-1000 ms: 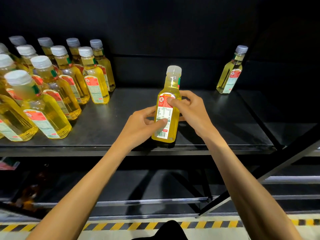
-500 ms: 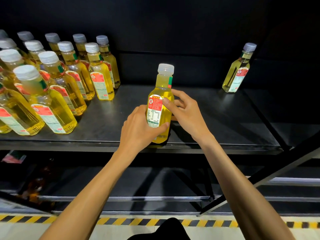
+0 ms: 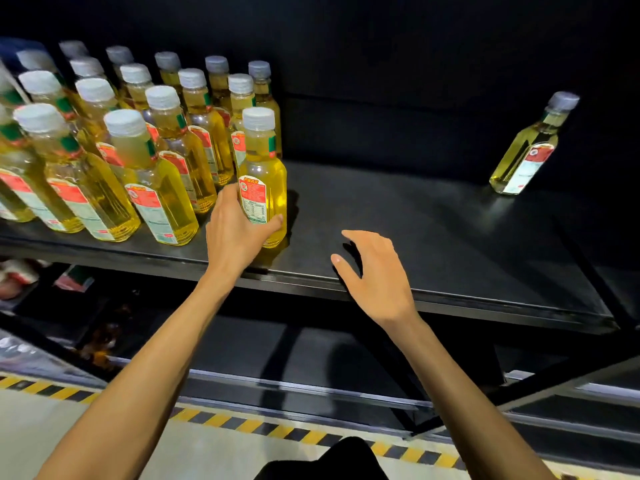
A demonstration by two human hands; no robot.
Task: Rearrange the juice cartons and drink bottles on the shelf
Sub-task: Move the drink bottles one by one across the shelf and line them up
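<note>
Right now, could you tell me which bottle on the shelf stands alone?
The far-right bottle, at the back of the shelf. The others crowd together at the left, including the gripped bottle in the left hand.

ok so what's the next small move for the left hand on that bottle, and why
Probably release the left hand: the bottle it grips looks upright on the shelf, beside the grouped bottles. The right hand hovers open, free for the lone bottle far right.
</note>
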